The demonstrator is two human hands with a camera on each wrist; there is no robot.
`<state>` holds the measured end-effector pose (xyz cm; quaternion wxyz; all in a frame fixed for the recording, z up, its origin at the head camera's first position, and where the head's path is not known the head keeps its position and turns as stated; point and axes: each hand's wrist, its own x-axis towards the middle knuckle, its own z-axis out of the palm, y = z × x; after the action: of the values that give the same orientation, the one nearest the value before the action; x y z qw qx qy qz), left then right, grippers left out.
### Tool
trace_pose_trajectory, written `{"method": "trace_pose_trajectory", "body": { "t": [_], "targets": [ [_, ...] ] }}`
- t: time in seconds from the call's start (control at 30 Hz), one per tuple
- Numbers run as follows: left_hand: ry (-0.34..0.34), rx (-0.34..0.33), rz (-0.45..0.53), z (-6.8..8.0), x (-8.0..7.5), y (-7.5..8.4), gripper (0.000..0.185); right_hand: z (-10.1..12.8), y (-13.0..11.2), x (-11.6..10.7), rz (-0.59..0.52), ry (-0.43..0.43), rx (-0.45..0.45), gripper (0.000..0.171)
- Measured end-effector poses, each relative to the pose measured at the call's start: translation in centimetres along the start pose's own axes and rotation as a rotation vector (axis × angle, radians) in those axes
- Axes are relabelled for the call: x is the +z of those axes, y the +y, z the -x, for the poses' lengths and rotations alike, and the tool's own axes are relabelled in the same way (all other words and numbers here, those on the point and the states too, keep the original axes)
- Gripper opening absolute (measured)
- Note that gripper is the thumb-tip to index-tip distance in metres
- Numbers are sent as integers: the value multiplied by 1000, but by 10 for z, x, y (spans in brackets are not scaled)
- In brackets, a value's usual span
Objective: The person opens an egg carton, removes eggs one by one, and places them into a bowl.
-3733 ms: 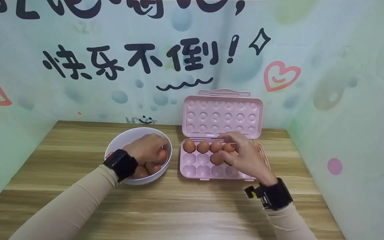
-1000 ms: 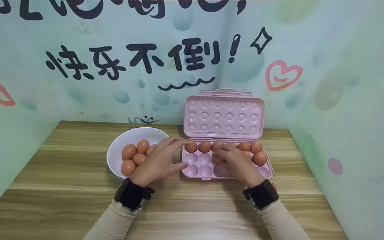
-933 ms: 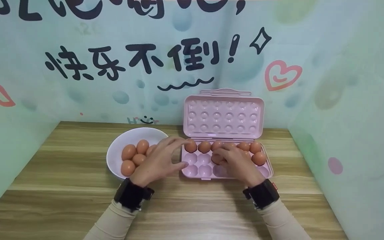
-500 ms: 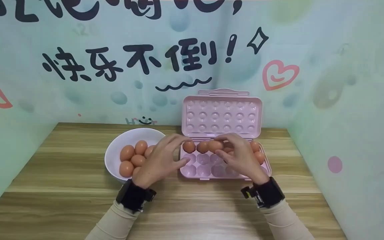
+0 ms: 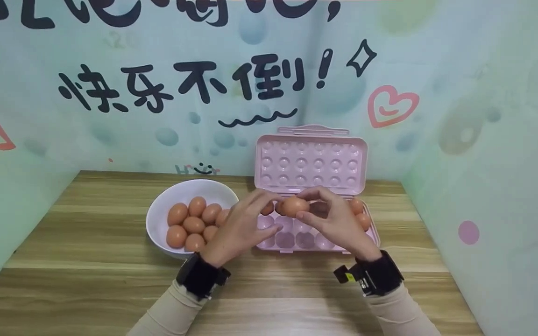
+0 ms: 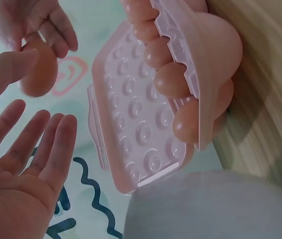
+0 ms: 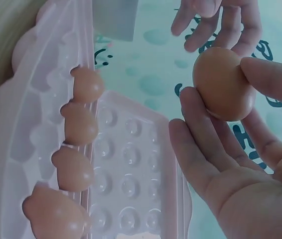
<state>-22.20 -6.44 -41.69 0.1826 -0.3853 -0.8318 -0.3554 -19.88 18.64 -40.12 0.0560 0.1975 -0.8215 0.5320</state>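
On the wood-grain worktop (image 5: pixel 87 280) stands an open pink plastic egg box (image 5: pixel 313 161), its far row holding eggs, beside a white round bowl (image 5: pixel 159 219) of brown eggs. Above the box, the right hand (image 5: pixel 336 224) pinches one brown egg (image 5: pixel 294 206) between thumb and fingers (image 7: pixel 201 134); the left hand (image 5: pixel 243 226) hovers beside it, fingers (image 6: pixel 56 144) spread.

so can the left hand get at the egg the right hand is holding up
Probably yes: the left hand is open right beside the egg, which the right hand pinches above the tray, with nothing between them.
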Motion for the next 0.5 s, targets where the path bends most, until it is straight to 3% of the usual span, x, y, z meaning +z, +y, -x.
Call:
{"method": "trace_pose_trajectory", "body": {
  "t": [0.23, 0.5],
  "targets": [
    [67, 46, 75, 0, 8, 4, 46, 0, -2, 8, -37, -56, -18, 36],
    [70, 75, 64, 1, 10, 5, 42, 2, -2, 12, -55, -112, -18, 34]
  ]
}}
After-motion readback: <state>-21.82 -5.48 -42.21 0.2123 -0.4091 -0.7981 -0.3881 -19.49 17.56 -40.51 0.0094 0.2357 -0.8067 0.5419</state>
